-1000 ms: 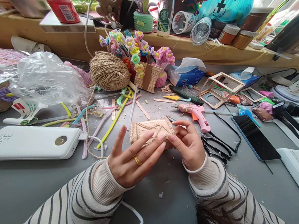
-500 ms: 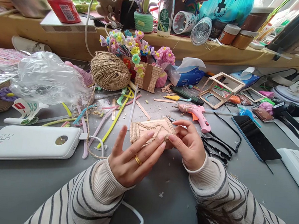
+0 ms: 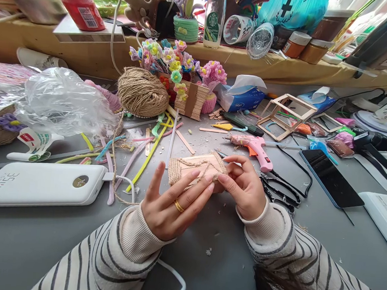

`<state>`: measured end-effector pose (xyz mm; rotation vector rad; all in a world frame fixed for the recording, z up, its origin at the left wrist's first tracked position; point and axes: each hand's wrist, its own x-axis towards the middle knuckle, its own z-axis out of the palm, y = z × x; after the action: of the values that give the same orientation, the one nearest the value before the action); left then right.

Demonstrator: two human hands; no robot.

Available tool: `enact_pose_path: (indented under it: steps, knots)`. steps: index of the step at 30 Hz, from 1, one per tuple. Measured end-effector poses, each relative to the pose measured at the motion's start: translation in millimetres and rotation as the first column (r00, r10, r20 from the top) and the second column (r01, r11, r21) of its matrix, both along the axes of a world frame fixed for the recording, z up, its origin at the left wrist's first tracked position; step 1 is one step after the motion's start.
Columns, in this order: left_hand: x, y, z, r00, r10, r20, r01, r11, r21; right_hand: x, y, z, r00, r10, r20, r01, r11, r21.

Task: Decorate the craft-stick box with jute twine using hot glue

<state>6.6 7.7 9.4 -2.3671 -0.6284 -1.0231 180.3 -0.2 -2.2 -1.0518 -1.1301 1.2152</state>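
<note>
Both hands are on a small craft-stick panel (image 3: 194,164) wrapped with jute twine at its ends, with a twisted strand of twine across its face. My left hand (image 3: 171,206), wearing a gold ring, lays long fingers over its near edge. Its little finger sticks up and its thumb is hidden. My right hand (image 3: 243,189) pinches the right end between thumb and curled fingers. From the jute twine ball (image 3: 143,92) a strand runs down beside my left wrist. The pink glue gun (image 3: 253,147) lies beyond my right hand, and black-handled scissors (image 3: 280,194) lie beside it.
A white power bank (image 3: 39,186) with a cable lies left, near crumpled plastic (image 3: 66,101). A phone (image 3: 331,178) lies right. Farther back are a stick frame (image 3: 286,114), a tissue pack (image 3: 242,95), fuzzy flowers (image 3: 174,65) and loose craft sticks (image 3: 184,142). A cluttered shelf (image 3: 246,66) spans the back.
Hardly anything differs. Both hands keep the same hold on the craft-stick panel, and the view has shifted very slightly.
</note>
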Motion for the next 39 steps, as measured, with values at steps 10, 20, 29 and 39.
enact_pose_path:
  steps: [10, 20, 29, 39]
  knots:
    - [0, 0, 0.6, 1.0, 0.008, -0.021, -0.008, 1.0, 0.005, 0, 0, -1.0, 1.0, 0.002, -0.019, -0.001, 1.0, 0.009]
    - [-12, 4, -0.8, 0.989, -0.012, 0.145, 0.038, 0.983, -0.179, 2, 5, -0.1, 1.0, -0.004, -0.028, 0.004, 1.0, -0.001]
    - [-25, 20, 5.6, 0.981, 0.043, 0.189, 0.063, 0.851, -0.521, 10, 13, 4.2, 0.997, 0.065, -0.044, -0.067, 0.997, -0.045]
    - [-26, 22, 3.3, 0.978, 0.089, 0.188, 0.034, 0.822, -0.568, 10, 15, 3.2, 0.996, 0.075, -0.042, -0.077, 0.997, -0.032]
